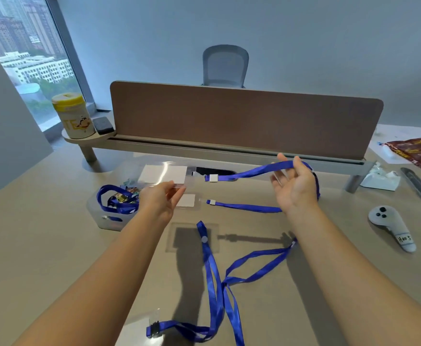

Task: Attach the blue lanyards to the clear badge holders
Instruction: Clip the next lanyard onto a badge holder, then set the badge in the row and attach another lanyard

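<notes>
My left hand (160, 199) pinches the near edge of a clear badge holder (163, 174) with a white card inside, held above the desk. A blue lanyard (251, 172) is clipped to that holder and stretches right to my right hand (294, 188), draped over its spread fingers. Under my hands lies a second clear badge holder (187, 201) with its blue lanyard (246, 207) attached. Nearer me, two more blue lanyards (215, 290) cross on the desk, one clipped to a holder (144, 320) at the front edge, another lying over a holder (192, 237).
A clear plastic bin (104, 217) at left holds more blue lanyards and clips. A brown divider panel (244, 121) runs along the back. A grey controller (389, 227), snack bags (419, 151) and tissues lie at right; a yellow canister (72, 116) stands back left.
</notes>
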A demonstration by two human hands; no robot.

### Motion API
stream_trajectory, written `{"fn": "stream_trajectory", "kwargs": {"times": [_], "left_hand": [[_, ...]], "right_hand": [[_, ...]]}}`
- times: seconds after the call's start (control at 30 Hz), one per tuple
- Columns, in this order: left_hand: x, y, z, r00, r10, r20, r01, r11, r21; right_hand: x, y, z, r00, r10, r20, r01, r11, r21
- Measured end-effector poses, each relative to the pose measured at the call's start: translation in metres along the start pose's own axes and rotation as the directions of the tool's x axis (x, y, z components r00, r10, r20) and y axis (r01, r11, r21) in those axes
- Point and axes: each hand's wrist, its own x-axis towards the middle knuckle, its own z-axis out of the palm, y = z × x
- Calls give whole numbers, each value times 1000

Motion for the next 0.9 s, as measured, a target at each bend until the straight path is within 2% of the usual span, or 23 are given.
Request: {"fn": "stream_trajectory", "kwargs": {"times": [0.17,0.33,0.5,0.6,0.77,0.9], "left_hand": [[36,-15,1,999,-35,-36,36,998,42],[73,-47,-3,995,-77,-70,83,992,95],[97,-64,-7,994,-55,-90,64,993,102],[110,-77,-14,988,-75,-132,91,989,118],[129,-95,-42,958,-123,-259,162,978,134],[136,-103,-56,941,-117,-319,182,966,184]], "right_hand": [[20,-7,-14,980,-85,-180,57,986,-157],[45,6,-33,917,-241,-319,140,941,-308],[63,13,-42,858,-340,-385,202,913,-355],[73,28,-51,861,-294,-416,137,920,-366],[90,72,-86,895,-19,-445,-121,951,-284],[93,101,-102,837,120,-534,-272,938,-215]]}}
